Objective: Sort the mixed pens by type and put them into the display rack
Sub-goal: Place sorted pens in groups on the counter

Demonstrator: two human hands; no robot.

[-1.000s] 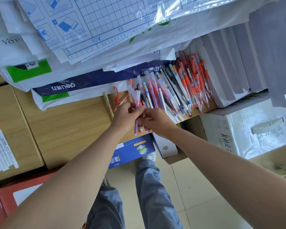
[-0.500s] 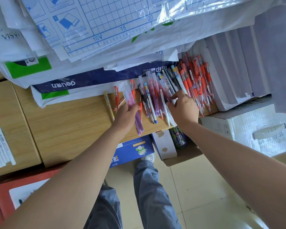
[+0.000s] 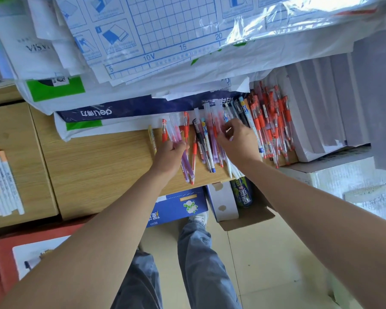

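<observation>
The left hand (image 3: 169, 152) grips a bundle of purple pens (image 3: 186, 170) at the front edge of the tabletop (image 3: 98, 170), seemingly gathering one type, while the right hand (image 3: 237, 141), apart from it, curls into the mixed pens (image 3: 206, 141) farther right; whether it pinches one I cannot tell.

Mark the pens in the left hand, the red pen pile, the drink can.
purple pens (image 3: 186, 165), head view, barrels below the left hand (image 3: 168, 152)
red pen pile (image 3: 274, 124), head view, mid-heap
drink can (image 3: 243, 195), head view, its label
</observation>
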